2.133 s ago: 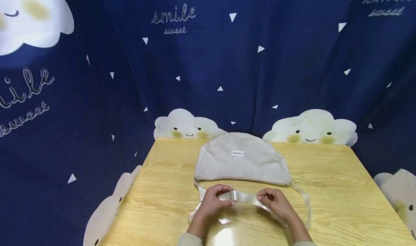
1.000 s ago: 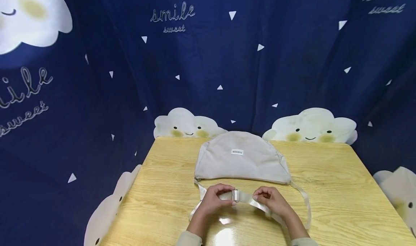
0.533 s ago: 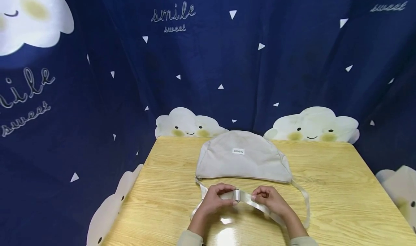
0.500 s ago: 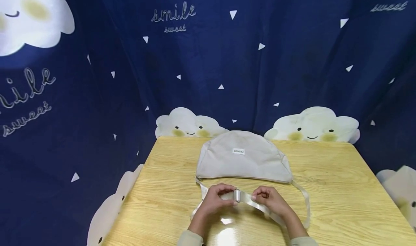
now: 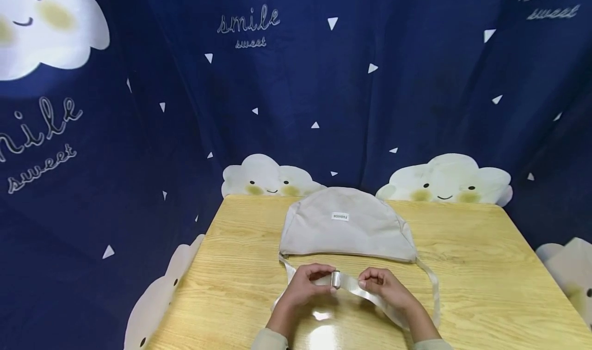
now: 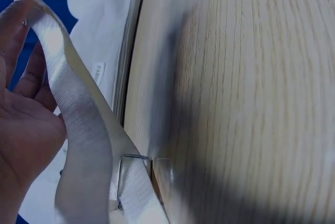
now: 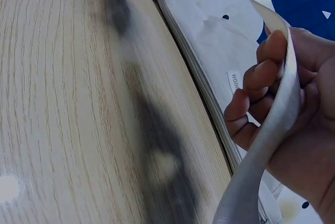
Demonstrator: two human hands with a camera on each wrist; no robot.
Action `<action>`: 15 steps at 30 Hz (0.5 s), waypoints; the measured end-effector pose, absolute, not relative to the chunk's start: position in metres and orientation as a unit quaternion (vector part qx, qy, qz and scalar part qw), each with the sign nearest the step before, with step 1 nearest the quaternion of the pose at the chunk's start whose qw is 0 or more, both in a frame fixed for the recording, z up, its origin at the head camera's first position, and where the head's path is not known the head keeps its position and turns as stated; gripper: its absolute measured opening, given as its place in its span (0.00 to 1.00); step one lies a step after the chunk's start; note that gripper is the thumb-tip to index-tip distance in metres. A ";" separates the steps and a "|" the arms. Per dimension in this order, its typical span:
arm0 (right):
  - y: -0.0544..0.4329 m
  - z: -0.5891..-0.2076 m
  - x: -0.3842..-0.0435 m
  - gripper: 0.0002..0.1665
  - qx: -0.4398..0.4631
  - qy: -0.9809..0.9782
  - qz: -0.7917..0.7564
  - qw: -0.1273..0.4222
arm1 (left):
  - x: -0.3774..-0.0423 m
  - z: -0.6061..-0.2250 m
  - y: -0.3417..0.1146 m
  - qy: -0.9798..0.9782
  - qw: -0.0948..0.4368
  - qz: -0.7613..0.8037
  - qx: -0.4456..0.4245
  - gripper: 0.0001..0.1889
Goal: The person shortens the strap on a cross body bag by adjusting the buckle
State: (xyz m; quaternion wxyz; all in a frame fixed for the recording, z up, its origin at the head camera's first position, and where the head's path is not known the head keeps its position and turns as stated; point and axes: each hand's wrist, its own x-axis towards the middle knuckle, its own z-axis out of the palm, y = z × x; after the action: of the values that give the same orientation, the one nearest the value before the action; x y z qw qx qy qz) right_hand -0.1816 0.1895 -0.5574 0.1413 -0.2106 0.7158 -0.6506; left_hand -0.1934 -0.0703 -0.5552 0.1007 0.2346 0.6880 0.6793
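A pale beige half-moon bag point(image 5: 349, 234) with a small label lies on the table, its zipped straight edge toward me. Its strap point(image 5: 376, 299) loops forward from both ends. My left hand point(image 5: 302, 286) holds the strap by the metal slider buckle point(image 5: 336, 279), thumb below and fingers above. To the right, my right hand point(image 5: 387, 287) pinches the same strap a short way from the buckle, its other fingers curled. In the left wrist view, a thin metal loop point(image 6: 120, 182) sits lower on the strap. In the right wrist view, the strap point(image 7: 280, 111) runs down across my palm.
The wooden table point(image 5: 467, 268) extends on both sides of the bag. A dark blue curtain point(image 5: 287, 93) with white clouds and triangles hangs behind and beside it. Light glares off the tabletop near the front.
My right hand has shifted slightly left along with the strap, closer to the buckle. My left hand keeps its hold on the buckle, and the bag stays in place.
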 end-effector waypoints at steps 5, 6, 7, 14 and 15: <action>0.188 -0.559 -0.183 0.09 -0.219 0.713 -0.651 0.142 | -0.194 -0.554 -0.071 0.696 0.107 0.672 0.229 0.21; 0.188 -0.558 -0.183 0.09 -0.217 0.712 -0.654 0.140 | -0.194 -0.553 -0.070 0.696 0.109 0.672 0.229 0.21; 0.187 -0.558 -0.183 0.09 -0.214 0.710 -0.656 0.140 | -0.194 -0.553 -0.070 0.696 0.109 0.671 0.230 0.21; 0.179 -0.563 -0.182 0.08 -0.209 0.692 -0.674 0.153 | -0.192 -0.551 -0.070 0.706 0.113 0.660 0.231 0.21; 0.177 -0.564 -0.182 0.09 -0.203 0.690 -0.678 0.154 | -0.192 -0.551 -0.069 0.708 0.113 0.658 0.233 0.21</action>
State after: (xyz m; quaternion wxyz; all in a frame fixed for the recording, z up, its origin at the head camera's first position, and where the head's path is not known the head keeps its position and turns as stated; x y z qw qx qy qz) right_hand -0.1824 0.1767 -0.5636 0.1538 -0.2031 0.6896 -0.6779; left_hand -0.1917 -0.0693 -0.5514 0.1134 0.2326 0.7076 0.6576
